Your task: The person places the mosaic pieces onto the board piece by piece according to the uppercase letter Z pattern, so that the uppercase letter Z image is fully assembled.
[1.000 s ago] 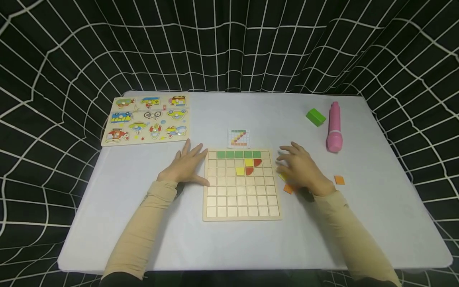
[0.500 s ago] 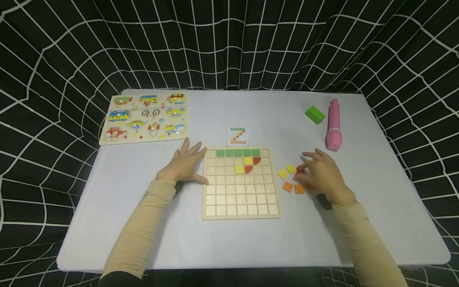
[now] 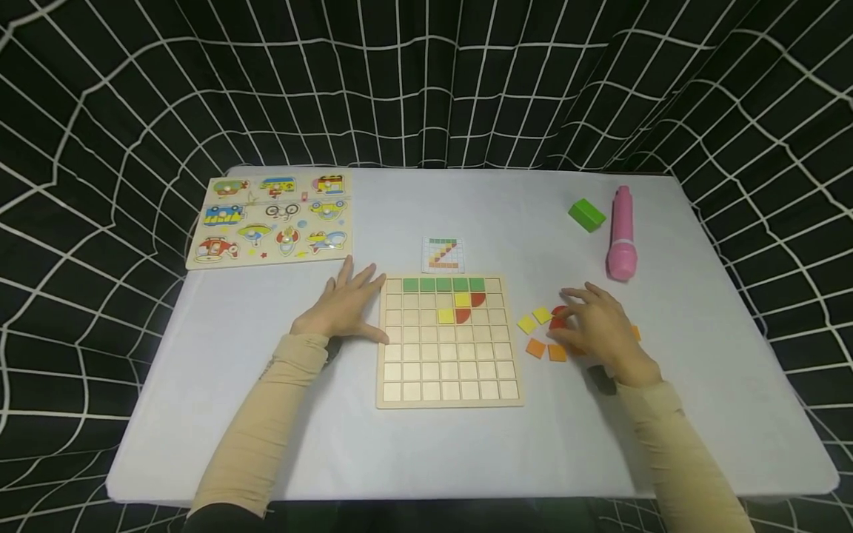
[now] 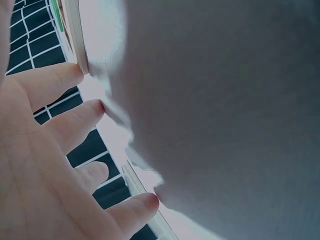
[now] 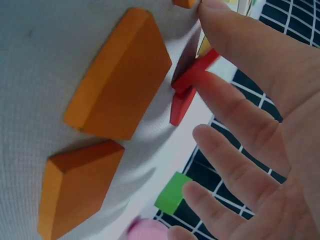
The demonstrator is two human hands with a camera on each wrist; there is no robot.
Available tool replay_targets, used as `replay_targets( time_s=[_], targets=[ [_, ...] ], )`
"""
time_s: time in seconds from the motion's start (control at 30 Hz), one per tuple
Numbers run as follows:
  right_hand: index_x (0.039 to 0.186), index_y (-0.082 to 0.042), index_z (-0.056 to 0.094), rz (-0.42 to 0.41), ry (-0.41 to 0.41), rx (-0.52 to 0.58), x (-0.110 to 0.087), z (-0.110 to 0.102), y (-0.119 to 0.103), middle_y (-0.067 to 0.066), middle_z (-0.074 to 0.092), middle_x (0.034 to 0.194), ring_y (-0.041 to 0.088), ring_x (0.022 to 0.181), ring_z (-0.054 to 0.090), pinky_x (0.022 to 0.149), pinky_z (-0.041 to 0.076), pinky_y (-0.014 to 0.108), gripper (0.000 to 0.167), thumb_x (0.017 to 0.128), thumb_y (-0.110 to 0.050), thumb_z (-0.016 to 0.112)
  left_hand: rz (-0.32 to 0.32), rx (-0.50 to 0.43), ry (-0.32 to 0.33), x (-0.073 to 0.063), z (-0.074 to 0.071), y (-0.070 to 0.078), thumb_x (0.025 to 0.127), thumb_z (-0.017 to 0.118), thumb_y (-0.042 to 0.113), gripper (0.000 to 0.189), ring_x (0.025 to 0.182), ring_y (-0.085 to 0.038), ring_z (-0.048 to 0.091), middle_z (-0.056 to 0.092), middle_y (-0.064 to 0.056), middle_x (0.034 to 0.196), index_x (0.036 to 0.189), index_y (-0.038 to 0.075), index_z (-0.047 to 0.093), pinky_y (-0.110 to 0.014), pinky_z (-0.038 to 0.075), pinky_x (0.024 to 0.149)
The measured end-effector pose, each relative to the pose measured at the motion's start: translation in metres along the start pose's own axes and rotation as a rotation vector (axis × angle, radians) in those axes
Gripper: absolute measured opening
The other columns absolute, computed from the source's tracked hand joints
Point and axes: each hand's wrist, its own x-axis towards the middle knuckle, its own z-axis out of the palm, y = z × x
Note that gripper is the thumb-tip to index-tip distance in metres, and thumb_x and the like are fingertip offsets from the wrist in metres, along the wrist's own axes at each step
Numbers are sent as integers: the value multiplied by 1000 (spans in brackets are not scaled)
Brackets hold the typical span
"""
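My left hand [image 3: 338,305] has its fingers spread along the left side of a wooden grid board [image 3: 440,370], thumb and a fingertip at its edge. Green squares [image 3: 443,285] fill part of the board's top row; yellow squares [image 3: 445,317] and red quarter-round tiles [image 3: 463,316] sit below. To the board's right, my right hand [image 3: 603,329] hovers low over loose tiles. In the right wrist view its index fingertip touches a tilted red tile [image 5: 199,69] lying against another red tile [image 5: 181,109]; the thumb stands apart from it.
Loose yellow tiles [image 3: 543,315] and orange tiles [image 3: 536,348] lie around the right hand. A small pattern card [image 3: 443,255] is above the board. Farther out are a vehicle puzzle board [image 3: 273,222], a green block [image 3: 587,215] and a pink cylindrical object [image 3: 623,237].
The right hand has moved rightward from beside the board to the red tiles, uncovering yellow and orange tiles. Its thumb and index have since parted a little. The left hand stays at the board.
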Motion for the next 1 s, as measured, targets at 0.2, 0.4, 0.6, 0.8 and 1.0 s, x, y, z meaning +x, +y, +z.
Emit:
replay_targets(
  time_s=[0.2, 0.4, 0.6, 0.8, 1.0],
  targets=[
    [100, 1, 81, 13, -1, -8, 2, 1, -1, 28, 63, 139, 54, 143, 41, 123, 31, 65, 33, 81, -26, 86, -3, -2, -1, -1, -1, -1, 69, 89, 57, 122, 160, -47, -17, 10, -13, 176, 165, 12, 27, -75, 7, 126],
    [97, 0, 81, -21, 3, -18, 4, -2, -5, 29, 63, 139, 54, 144, 40, 123, 29, 66, 29, 85, -27, 82, 2, -1, -1, 0, -1, -2, 69, 89, 58, 122, 160, -47, -17, 9, -13, 176, 165, 13, 26, -75, 7, 126],
    [93, 1, 81, -97, 55, 50, 15, -14, -31, 30, 63, 138, 57, 143, 40, 123, 29, 67, 27, 82, -24, 85, 20, 24, 2, 1, -2, -1, 71, 87, 59, 121, 159, -52, -14, 10, -15, 176, 165, 12, 26, -78, 11, 123],
    [95, 0, 81, -234, 60, 50, 38, -4, -75, 25, 67, 137, 54, 144, 44, 121, 35, 68, 30, 79, -24, 89, 20, 25, 2, 1, -1, -2, 70, 88, 58, 122, 159, -51, -14, 11, -15, 176, 164, 12, 27, -78, 11, 124],
    [91, -5, 81, -378, 20, 21, 55, 9, -111, 19, 68, 136, 53, 143, 47, 119, 39, 66, 23, 82, -25, 87, 24, 24, 7, 1, -1, -2, 70, 88, 58, 121, 159, -51, -14, 11, -15, 176, 164, 12, 27, -78, 11, 124]
  ],
)
